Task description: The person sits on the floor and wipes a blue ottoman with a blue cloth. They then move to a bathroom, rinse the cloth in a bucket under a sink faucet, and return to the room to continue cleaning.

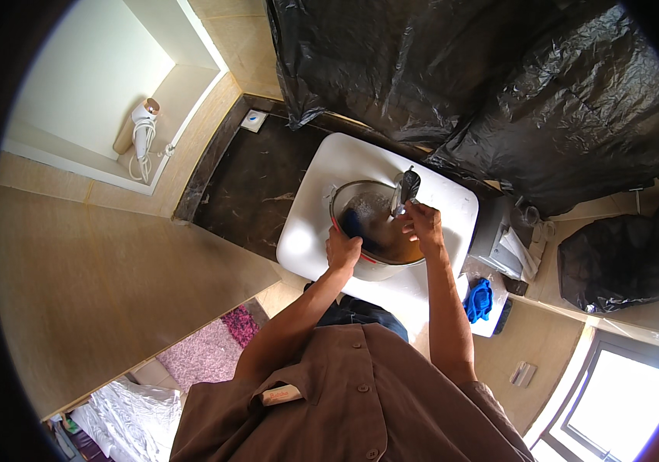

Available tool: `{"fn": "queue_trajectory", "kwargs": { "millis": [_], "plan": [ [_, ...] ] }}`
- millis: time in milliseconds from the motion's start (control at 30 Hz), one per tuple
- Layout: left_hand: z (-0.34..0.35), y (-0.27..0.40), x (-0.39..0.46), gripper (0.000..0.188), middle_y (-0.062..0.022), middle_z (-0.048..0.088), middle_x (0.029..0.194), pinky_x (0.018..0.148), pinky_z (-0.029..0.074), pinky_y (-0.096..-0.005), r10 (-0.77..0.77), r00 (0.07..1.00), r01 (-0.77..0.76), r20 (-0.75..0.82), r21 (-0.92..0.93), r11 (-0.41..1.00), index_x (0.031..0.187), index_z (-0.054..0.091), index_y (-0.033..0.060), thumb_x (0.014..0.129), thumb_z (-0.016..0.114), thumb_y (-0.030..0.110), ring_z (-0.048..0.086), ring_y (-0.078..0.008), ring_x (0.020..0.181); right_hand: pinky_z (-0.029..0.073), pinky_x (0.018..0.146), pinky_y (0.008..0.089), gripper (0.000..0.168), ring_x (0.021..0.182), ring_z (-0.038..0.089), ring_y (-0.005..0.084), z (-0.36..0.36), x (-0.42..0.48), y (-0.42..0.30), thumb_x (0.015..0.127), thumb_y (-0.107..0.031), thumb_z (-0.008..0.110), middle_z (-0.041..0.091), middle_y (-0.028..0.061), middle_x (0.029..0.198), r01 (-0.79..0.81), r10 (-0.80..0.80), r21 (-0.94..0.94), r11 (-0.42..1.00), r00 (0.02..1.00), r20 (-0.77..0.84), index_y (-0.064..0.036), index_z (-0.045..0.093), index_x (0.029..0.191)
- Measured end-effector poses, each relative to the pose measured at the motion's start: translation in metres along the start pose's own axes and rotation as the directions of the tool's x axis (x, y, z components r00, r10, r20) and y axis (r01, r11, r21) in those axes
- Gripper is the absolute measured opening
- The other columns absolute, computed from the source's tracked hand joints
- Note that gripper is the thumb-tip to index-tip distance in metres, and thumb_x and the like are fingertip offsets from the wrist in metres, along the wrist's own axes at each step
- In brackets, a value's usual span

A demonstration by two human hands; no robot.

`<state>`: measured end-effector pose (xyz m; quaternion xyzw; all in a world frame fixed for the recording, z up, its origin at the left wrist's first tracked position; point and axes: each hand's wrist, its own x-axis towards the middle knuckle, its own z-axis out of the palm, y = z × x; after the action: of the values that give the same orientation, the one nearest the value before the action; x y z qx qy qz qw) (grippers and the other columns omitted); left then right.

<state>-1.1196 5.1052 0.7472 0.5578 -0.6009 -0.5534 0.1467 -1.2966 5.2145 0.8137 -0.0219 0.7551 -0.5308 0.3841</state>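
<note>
A pale bucket [376, 270] with a red stripe near its rim stands in the white sink basin [319, 173]. Water [384, 231] fills part of it, foamy on the far side, and a dark blue cloth [352, 222] lies in the water. My left hand [344, 251] grips the near left rim, thumb inside. Above the bucket's far right rim is a shiny metal faucet [407, 187], its spout pointing over the water. My right hand [424, 228] has its fingertips at the faucet's near end, the other fingers loosely curled; how firmly they hold it is unclear.
Black plastic sheeting [387, 63] hangs behind the sink. A dark stone counter [254, 179] extends left, below a niche with a hair dryer [143, 133]. To the right are a grey box [494, 231], a bright blue cloth [479, 300] and a black plastic bag [624, 260].
</note>
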Motion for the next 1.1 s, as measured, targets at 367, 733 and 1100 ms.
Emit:
{"fn": "queue_trajectory", "kwargs": {
  "millis": [367,733,1100],
  "plan": [
    [-0.015,0.035,-0.015,0.062,-0.0244,0.059,0.119,0.099,0.043,-0.0427,-0.123,0.987,0.120,0.101,0.038,0.992,0.126,0.047,-0.0041,0.068,0.062,0.013,0.056,-0.0395,0.113,0.040,0.036,0.0210,0.035,0.049,0.060,0.0108,0.001,-0.004,0.000,0.092,-0.039,0.062,0.067,0.0051,0.076,0.016,-0.016,-0.016,1.000,1.000,-0.026,-0.004,0.064,0.091],
    [-0.011,0.020,-0.008,0.060,-0.0179,0.062,0.109,0.070,0.054,-0.0361,-0.055,0.997,0.053,0.057,0.043,0.998,0.124,0.050,-0.0020,0.068,0.066,0.010,0.063,-0.0277,0.091,0.040,0.035,0.0221,0.037,0.048,0.059,0.0113,0.003,-0.005,0.002,0.092,-0.041,0.061,0.067,0.0053,0.076,-0.020,0.019,-0.037,0.999,0.999,-0.043,-0.003,0.064,0.091],
    [-0.020,0.040,-0.019,0.062,-0.0232,0.060,0.118,0.099,0.043,-0.0432,-0.071,0.994,0.065,0.087,0.069,0.996,0.126,0.047,-0.0011,0.069,0.064,0.015,0.056,-0.0385,0.113,0.039,0.034,0.0216,0.041,0.047,0.059,0.0114,0.004,-0.009,0.002,0.092,-0.043,0.061,0.068,0.0064,0.076,-0.015,0.014,-0.036,0.999,0.999,-0.044,-0.002,0.065,0.098]
  ]
}}
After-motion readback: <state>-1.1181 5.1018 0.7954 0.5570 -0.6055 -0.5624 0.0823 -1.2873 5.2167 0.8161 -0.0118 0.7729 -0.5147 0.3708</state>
